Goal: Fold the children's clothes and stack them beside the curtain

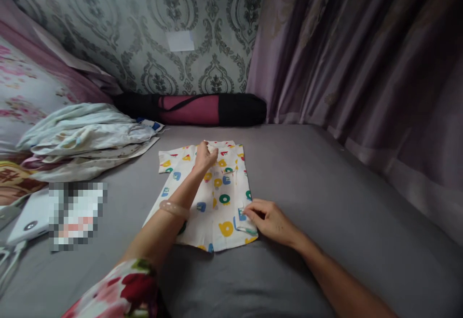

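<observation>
A small white shirt (195,221) printed with colourful letters lies on the grey bed sheet (307,178). Its left sleeve is spread out, while the right side is folded inward over the body. My left hand (207,156) is closed on the shirt near the collar, and its forearm crosses the shirt's left part. At the lower right edge, the fingers of my right hand (269,219) pinch the folded fabric.
Piled clothes (90,139) lie at the left, near a white device (34,217) with cables and a blurred packet (77,217). A black and maroon rolled bag (191,110) rests against the wall. Purple curtains (325,58) hang at the right.
</observation>
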The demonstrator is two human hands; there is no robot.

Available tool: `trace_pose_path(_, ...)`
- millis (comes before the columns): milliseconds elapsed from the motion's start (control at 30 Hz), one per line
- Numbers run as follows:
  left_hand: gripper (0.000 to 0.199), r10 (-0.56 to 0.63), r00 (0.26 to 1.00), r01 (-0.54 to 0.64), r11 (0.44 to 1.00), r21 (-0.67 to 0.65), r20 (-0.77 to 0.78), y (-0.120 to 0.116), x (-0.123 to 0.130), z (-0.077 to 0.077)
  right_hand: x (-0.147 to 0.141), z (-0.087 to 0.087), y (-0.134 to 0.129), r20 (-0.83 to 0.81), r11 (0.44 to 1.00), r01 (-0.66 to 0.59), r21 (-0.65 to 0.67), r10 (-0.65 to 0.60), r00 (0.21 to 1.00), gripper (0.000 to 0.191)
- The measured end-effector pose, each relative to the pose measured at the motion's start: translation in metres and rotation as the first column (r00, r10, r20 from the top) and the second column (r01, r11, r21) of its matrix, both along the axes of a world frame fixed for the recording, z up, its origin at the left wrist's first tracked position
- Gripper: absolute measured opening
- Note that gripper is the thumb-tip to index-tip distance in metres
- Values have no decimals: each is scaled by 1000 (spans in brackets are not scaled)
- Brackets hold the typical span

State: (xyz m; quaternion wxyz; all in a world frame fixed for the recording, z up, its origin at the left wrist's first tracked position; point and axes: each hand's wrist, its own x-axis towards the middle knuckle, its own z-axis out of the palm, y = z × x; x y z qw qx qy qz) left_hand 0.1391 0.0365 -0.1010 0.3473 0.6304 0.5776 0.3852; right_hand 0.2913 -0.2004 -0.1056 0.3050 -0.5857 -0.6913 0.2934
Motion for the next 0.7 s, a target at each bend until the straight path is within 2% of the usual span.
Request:
trace_pose_path(33,40,-71,990,81,993,82,-125,-9,-5,0,2,-2,7,13,999,37,28,-38,999,29)
trace_pose_path(100,41,-233,922,286,948,137,-309,-32,-14,-2,7,-4,24,71,992,78,98,-85,994,28)
trace_pose_path(167,47,-408,814,496,858,130,-414,-58,-24,-7,9,-7,45,163,985,84,154,-109,981,30)
trace_pose_path(233,56,-499,692,636,763,114,-521,-83,-34,-15,7,-11,69,284,984,72,164,-117,952,39)
trace_pose_path(333,69,-482,587,664,746,47,-650,-112,-46,-26,-1,-20,102,442,993,71,92,-104,891,52)
trace_pose_path(433,72,-474,519,680,734,7,-711,-127,-53,-34,-10,-29,127,520,994,110,2,-95,849,61)
trace_pose_path(700,64,-457,462,737,675,42,-760,-138,-51,-40,-17,-33,164,594,983,181,-41,-122,795,68)
